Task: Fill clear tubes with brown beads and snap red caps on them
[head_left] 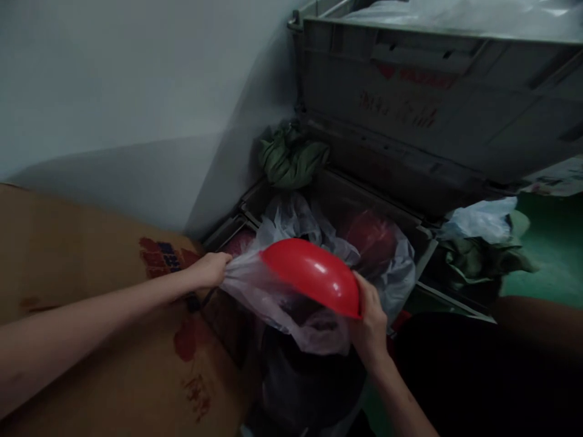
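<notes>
My left hand [213, 269] is closed on the gathered edge of a translucent plastic bag [319, 334] and pulls it out to the left. My right hand [370, 315] grips the rim of a glossy red dome-shaped shell [314, 270]. The shell lies tilted at the bag's mouth, its left end behind the thin plastic. Whether it is a helmet or a bowl I cannot tell. Behind it, a second red thing [371, 233] shows dimly through clear plastic. Below the bag's mouth, the dark contents are hard to make out.
A large cardboard box [91, 255] stands at the left against a pale wall [136, 73]. A grey plastic crate [410, 103] holding plastic bags rises at the upper right. Dark green cloth [291, 158] is bunched in the corner. More cloth [483, 258] lies right, near the green floor [555, 243].
</notes>
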Tool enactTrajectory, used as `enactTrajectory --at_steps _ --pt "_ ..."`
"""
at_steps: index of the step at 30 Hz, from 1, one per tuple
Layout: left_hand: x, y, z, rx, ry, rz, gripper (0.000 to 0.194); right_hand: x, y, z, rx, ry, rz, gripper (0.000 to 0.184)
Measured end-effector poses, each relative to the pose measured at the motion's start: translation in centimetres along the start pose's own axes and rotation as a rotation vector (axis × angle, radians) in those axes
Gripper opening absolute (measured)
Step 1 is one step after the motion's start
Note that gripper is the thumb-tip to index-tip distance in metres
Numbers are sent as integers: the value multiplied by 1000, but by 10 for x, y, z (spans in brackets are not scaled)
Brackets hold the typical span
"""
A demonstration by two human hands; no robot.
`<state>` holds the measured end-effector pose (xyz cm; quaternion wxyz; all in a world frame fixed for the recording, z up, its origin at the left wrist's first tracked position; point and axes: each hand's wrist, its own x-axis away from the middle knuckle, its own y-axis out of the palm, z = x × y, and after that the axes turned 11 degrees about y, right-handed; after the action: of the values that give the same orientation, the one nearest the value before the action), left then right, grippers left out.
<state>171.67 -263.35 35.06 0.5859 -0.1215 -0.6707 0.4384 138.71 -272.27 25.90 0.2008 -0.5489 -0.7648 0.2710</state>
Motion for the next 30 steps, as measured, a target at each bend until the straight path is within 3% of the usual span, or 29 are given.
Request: enactTrajectory --at_steps 4,6,9,13,17,19,22,26,30 --pt "3 -1 6 -217 8 -255 37 -32 -2 35 343 341 157 59" --pt "1 -6 14 -233 -14 -273 44 -47 -4 47 410 449 216 66" --pt "-8 -16 33 -268 -27 -228 65 -56 -8 50 375 421 262 63" --pt "-35 -17 74 -214 78 -49 85 -48 -2 33 347 319 107 56" --pt "-65 16 116 -145 167 29 92 -40 4 20 429 306 -98 58" --pt "-75 35 127 -144 177 22 77 -40 3 20 461 300 -149 57" --pt "-80 45 125 -133 159 43 29 -45 -1 23 490 266 -172 54" --pt "-77 17 113 -56 133 176 26 -63 -1 21 530 222 -171 48" --pt "-69 -44 95 74 42 377 24 -86 4 11 588 133 -181 46"
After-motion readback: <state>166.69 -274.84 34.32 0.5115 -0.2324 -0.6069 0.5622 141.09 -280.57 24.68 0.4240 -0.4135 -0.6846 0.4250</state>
